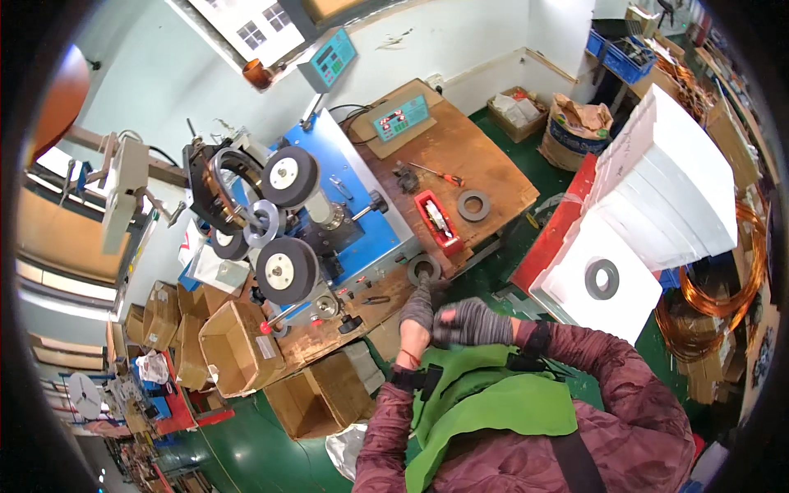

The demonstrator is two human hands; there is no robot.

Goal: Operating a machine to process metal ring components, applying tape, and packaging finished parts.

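Both hands wear grey gloves that leave some fingertips bare. My left hand (417,316) reaches to a grey ring (412,271) at the table's front edge, its fingers closed on the near rim. Close beside it is my right hand (477,322), fingers curled; whatever they hold, if anything, is hidden. Left of the ring stands a winding machine with a blue top plate (370,234) and black rubber rollers (288,177). A second grey ring (462,207) lies flat on the wooden table, by a red tray (427,218) with small parts in it.
A screwdriver (452,178) and a teal control box (401,117) sit farther back on the table (501,185). Another ring (591,280) rests on a white foam panel (567,283) at right, near copper wire coils (699,341). Cardboard boxes (238,345) stand at left.
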